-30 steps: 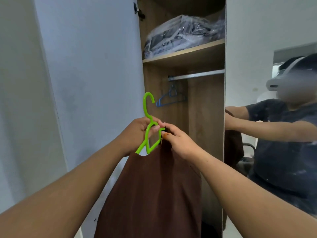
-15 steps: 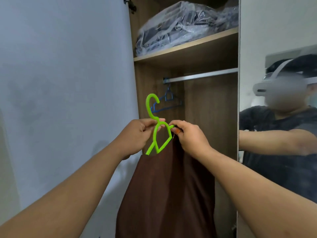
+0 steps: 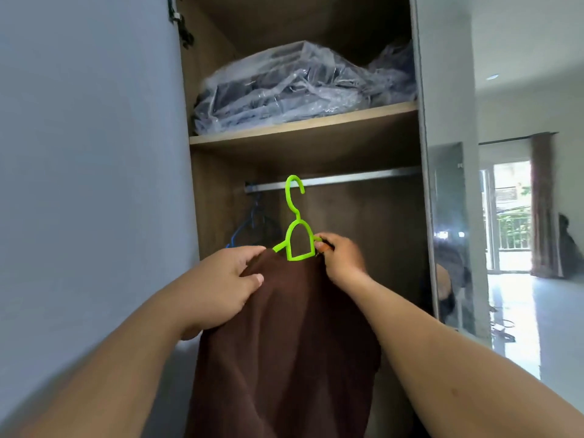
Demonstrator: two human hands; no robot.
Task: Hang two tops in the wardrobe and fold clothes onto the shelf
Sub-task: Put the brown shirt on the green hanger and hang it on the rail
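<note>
Place: was a home bedroom.
Wardrobe point(image 3: 316, 197): stood open, rail point(image 3: 347, 178) and shelf point(image 3: 303, 128) inside.
Shelf: held bagged clothes point(image 3: 294, 86).
Far right: mirror point(image 3: 521, 184) showed curtain point(image 3: 545, 203), window.

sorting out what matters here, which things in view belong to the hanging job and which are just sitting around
In the job:
- brown top, gripped by the left hand
- green hanger, held at its right end by the right hand
- metal rail

Just there:
- plastic-wrapped bundle on the upper shelf
- blue hanger on the rail
- mirror door
</note>
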